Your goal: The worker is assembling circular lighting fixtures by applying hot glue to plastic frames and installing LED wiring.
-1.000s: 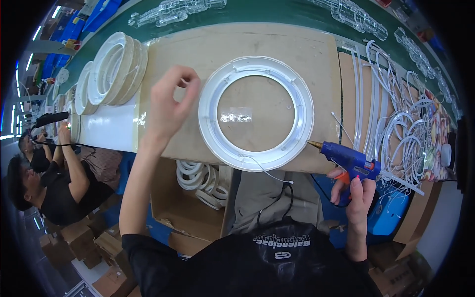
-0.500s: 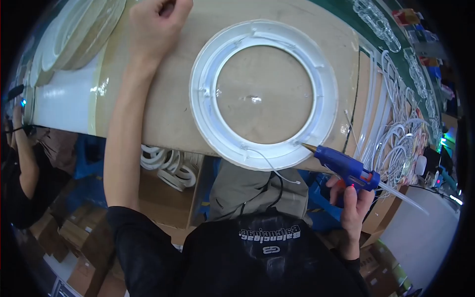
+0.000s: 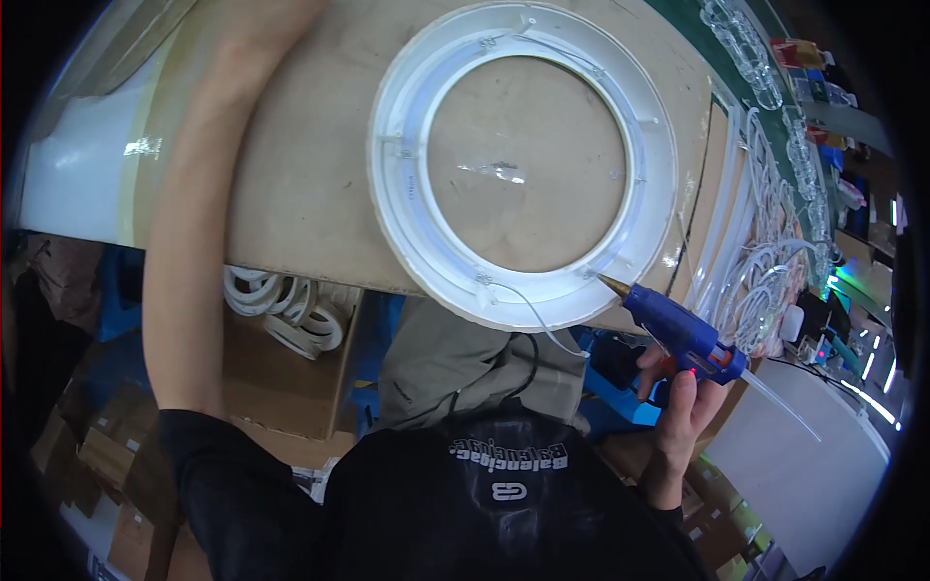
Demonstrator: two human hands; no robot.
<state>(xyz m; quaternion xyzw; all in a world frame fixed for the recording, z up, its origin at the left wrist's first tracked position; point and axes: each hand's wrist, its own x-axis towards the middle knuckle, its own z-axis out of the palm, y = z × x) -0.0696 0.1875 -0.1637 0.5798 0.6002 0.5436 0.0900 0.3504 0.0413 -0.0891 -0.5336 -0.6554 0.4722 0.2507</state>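
A white ring-shaped lamp frame (image 3: 395,208) lies flat on the cardboard-covered table (image 3: 300,194). Clips and thin wire run along its inner channel. One white wire (image 3: 531,308) trails from the ring over the near table edge. My right hand (image 3: 680,395) grips a blue hot glue gun (image 3: 683,331), a clear glue stick (image 3: 785,410) poking out of its back. The brass nozzle points at the ring's near right part, by a clip. Away from the ring, at the upper left, my left hand (image 3: 276,21) is blurred and cut by the top edge, its fingers hidden.
Bundles of clear tubing and white wires (image 3: 765,281) lie to the right. Below the table at left, a cardboard box (image 3: 281,382) holds white rings (image 3: 291,310). A large tan-sided roll (image 3: 116,48) stands at the far left.
My left hand has moved up and left, toward the picture's edge. The glue gun's nozzle stays by the same part of the ring. The whole view has shifted slightly.
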